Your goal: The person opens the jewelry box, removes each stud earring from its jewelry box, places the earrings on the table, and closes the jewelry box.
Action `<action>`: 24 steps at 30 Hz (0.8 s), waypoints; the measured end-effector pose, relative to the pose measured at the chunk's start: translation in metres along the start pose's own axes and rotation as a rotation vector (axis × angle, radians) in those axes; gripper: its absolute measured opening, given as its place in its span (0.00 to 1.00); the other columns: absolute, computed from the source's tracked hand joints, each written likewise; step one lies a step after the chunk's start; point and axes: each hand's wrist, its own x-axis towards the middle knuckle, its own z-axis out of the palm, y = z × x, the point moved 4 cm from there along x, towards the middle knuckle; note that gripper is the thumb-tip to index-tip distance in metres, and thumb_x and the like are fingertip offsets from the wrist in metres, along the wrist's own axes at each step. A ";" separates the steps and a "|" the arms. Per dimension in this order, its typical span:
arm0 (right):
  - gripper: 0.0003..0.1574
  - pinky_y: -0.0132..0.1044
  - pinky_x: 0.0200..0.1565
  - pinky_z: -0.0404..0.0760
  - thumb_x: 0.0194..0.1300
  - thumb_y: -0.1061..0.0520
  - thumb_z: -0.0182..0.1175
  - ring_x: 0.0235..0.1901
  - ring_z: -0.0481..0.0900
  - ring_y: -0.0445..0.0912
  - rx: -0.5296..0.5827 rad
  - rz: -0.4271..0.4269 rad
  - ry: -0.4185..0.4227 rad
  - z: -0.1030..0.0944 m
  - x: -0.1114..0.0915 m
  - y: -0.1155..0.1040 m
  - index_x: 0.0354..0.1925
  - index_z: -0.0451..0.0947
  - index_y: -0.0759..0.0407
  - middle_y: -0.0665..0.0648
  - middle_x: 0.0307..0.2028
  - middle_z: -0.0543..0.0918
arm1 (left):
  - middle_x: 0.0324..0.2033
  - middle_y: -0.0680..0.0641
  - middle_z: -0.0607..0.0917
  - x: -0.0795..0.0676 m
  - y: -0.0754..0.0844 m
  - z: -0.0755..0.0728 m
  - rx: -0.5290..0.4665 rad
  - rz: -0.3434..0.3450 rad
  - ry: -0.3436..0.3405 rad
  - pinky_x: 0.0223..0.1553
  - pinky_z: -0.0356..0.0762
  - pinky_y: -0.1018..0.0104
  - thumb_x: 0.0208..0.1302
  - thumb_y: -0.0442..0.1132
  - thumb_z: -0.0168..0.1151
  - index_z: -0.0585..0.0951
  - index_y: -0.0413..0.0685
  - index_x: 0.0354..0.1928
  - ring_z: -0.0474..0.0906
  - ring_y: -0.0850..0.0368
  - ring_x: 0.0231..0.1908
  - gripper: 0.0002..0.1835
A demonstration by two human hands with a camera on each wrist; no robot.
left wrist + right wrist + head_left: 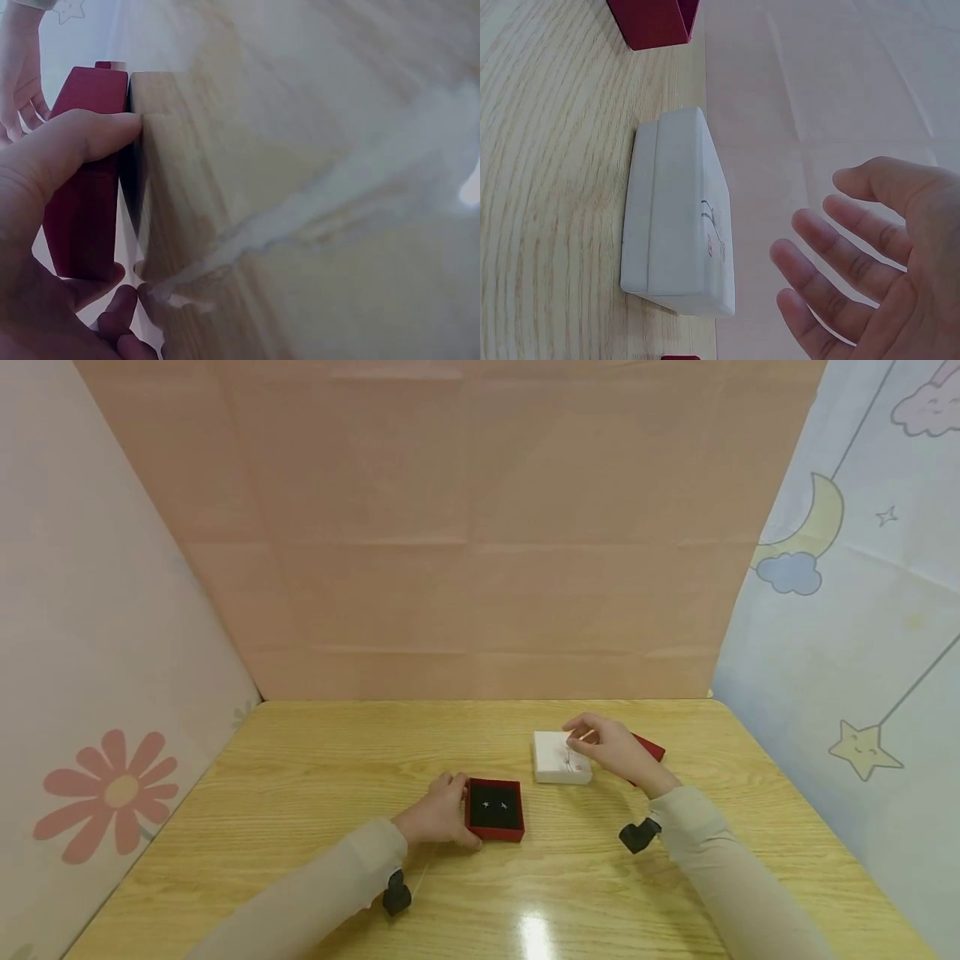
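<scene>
The left hand [442,814] grips the red box [495,835] at its near side, thumb at one corner and fingers at another; the box sits on the table [337,752], immediately right of that hand. Some fingertips vanish behind the box's far corner. Inside lies a black insert [495,819] with two tiny silvery pieces — one looks star-shaped, the other is too small to make out. From the left wrist, the box shows edge-on, its inside nearly hidden beyond the thumb.

The right hand [603,745] holds nothing, its fingers loosely spread and apart from the white box [555,768], which lies just beyond its fingertips to the left. The hand covers part of that lid's printed design in the head view. Behind the right wrist a red piece [651,747] is mostly covered — whether it is a lid, I cannot tell.
</scene>
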 end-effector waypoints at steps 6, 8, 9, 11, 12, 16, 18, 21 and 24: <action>0.20 0.42 0.41 0.81 0.69 0.53 0.59 0.40 0.80 0.48 -0.003 0.001 0.003 0.000 -0.001 0.000 0.55 0.76 0.60 0.57 0.44 0.81 | 0.45 0.44 0.70 0.000 0.000 0.000 0.017 0.005 0.011 0.50 0.72 0.50 0.33 0.46 0.83 0.68 0.39 0.57 0.66 0.49 0.47 0.47; 0.20 0.42 0.41 0.81 0.69 0.53 0.59 0.40 0.80 0.48 -0.001 0.001 0.001 0.000 -0.001 0.000 0.55 0.76 0.60 0.57 0.44 0.81 | 0.44 0.44 0.70 -0.001 0.000 0.000 0.017 0.006 0.011 0.49 0.72 0.51 0.33 0.46 0.83 0.68 0.38 0.58 0.66 0.49 0.46 0.48; 0.20 0.42 0.41 0.81 0.69 0.53 0.59 0.40 0.80 0.48 -0.001 0.003 0.002 -0.001 -0.001 0.000 0.55 0.76 0.60 0.57 0.44 0.81 | 0.44 0.44 0.69 -0.001 0.000 0.000 0.016 0.007 0.011 0.49 0.71 0.51 0.33 0.46 0.83 0.68 0.38 0.58 0.66 0.49 0.46 0.48; 0.20 0.42 0.41 0.81 0.69 0.53 0.59 0.40 0.80 0.48 0.000 0.006 0.003 -0.001 -0.001 0.001 0.55 0.76 0.60 0.57 0.44 0.81 | 0.44 0.44 0.70 -0.001 0.001 -0.001 0.017 0.013 0.011 0.49 0.71 0.52 0.33 0.46 0.83 0.68 0.37 0.57 0.66 0.49 0.46 0.48; 0.20 0.42 0.41 0.81 0.69 0.53 0.59 0.40 0.80 0.48 0.000 0.008 0.003 -0.001 -0.001 0.001 0.55 0.76 0.60 0.57 0.44 0.81 | 0.44 0.44 0.70 -0.001 0.001 -0.001 0.016 0.015 0.011 0.49 0.72 0.52 0.33 0.46 0.83 0.68 0.37 0.57 0.66 0.49 0.46 0.48; 0.20 0.42 0.41 0.81 0.69 0.53 0.59 0.39 0.80 0.48 0.002 0.009 0.001 -0.002 -0.001 -0.001 0.55 0.76 0.60 0.57 0.43 0.82 | 0.45 0.44 0.70 -0.001 0.000 -0.001 0.020 0.017 0.004 0.49 0.72 0.53 0.34 0.47 0.82 0.67 0.37 0.58 0.66 0.50 0.46 0.48; 0.19 0.42 0.40 0.81 0.68 0.54 0.59 0.39 0.80 0.48 -0.001 0.010 0.000 -0.002 -0.002 -0.002 0.55 0.76 0.60 0.57 0.43 0.82 | 0.45 0.44 0.70 -0.001 0.000 -0.001 0.024 0.017 0.002 0.49 0.72 0.53 0.35 0.47 0.82 0.67 0.37 0.59 0.66 0.50 0.46 0.49; 0.19 0.42 0.40 0.81 0.68 0.54 0.59 0.39 0.80 0.48 -0.006 0.014 0.000 -0.002 -0.002 -0.003 0.55 0.76 0.60 0.57 0.43 0.82 | 0.45 0.43 0.70 -0.001 0.000 -0.001 0.023 0.018 0.000 0.49 0.72 0.52 0.35 0.47 0.82 0.67 0.37 0.59 0.66 0.49 0.47 0.48; 0.19 0.42 0.40 0.81 0.68 0.54 0.59 0.39 0.80 0.48 -0.006 0.016 -0.001 -0.002 -0.002 -0.003 0.55 0.76 0.60 0.57 0.43 0.82 | 0.46 0.43 0.70 -0.002 0.000 -0.001 0.014 0.015 -0.001 0.50 0.72 0.51 0.34 0.47 0.82 0.67 0.36 0.59 0.67 0.49 0.47 0.49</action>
